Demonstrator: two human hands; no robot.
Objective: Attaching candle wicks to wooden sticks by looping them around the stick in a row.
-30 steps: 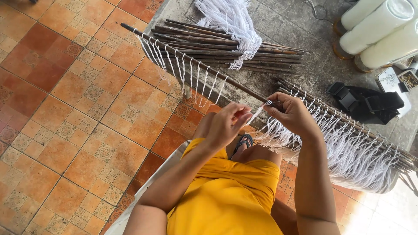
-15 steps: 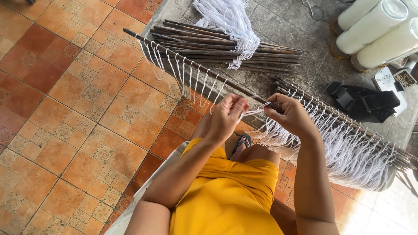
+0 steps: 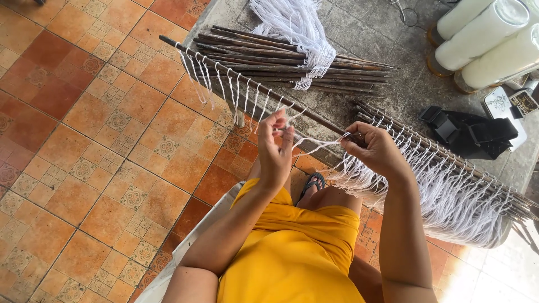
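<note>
A long dark stick (image 3: 236,76) lies slanted along the edge of a grey stone slab, with white strings knotted along it and hanging down. My left hand (image 3: 275,148) pinches the end of one white string (image 3: 314,143) and holds it taut, out to the left. My right hand (image 3: 377,148) grips the stick where that string is tied. To its right a dense fringe of white strings (image 3: 449,196) hangs from the stick.
A bundle of dark sticks (image 3: 281,62) with a hank of white string (image 3: 297,25) lies on the slab (image 3: 382,33). White cylinders (image 3: 483,39), a black pouch (image 3: 471,132) and a small printed box (image 3: 502,101) sit at the right. Patterned orange floor tiles (image 3: 84,140) lie to the left.
My left hand has moved left and slightly up, away from my right hand, drawing the white string out taut. My right hand has stayed on the stick.
</note>
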